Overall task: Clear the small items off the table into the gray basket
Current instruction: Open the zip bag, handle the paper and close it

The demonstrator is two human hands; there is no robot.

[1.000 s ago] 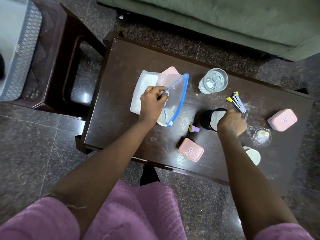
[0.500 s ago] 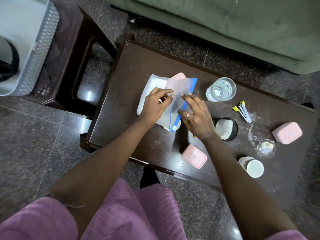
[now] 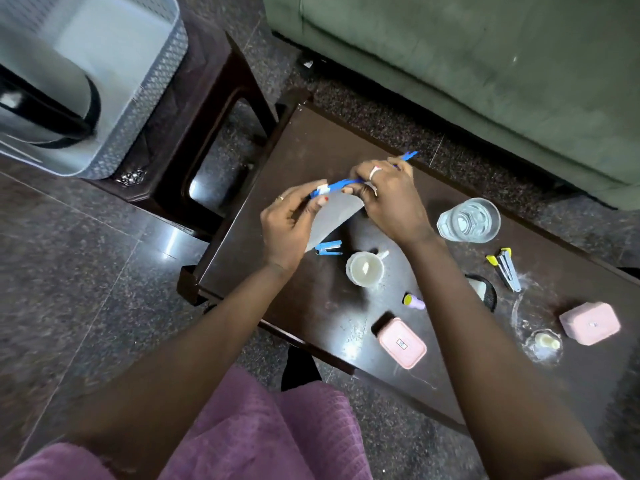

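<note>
My left hand (image 3: pixel 287 230) and my right hand (image 3: pixel 391 199) both grip a clear zip bag with a blue seal (image 3: pixel 332 216), lifted above the dark table (image 3: pixel 311 140). The left pinches the seal's white slider end, the right holds the seal further along. On the table lie a blue stapler (image 3: pixel 329 248), a white cup (image 3: pixel 365 270), a small purple and yellow tube (image 3: pixel 414 301), two pink boxes (image 3: pixel 401 342) (image 3: pixel 590 322), a yellow and grey stapler (image 3: pixel 505 268) and a small glass dish (image 3: pixel 545 342). The gray basket (image 3: pixel 138 109) stands at the upper left on a dark stool.
A glass of water (image 3: pixel 469 220) stands near my right wrist. A black round container (image 3: pixel 485 291) is partly hidden by my right forearm. A green sofa (image 3: pixel 485 64) runs behind the table. The dark stool (image 3: pixel 207 98) sits left of the table on a tiled floor.
Both hands lifted the zip bag off the table and now hold it by its blue seal. A blue stapler and white cup show beneath. The view swung left, bringing the basket closer.
</note>
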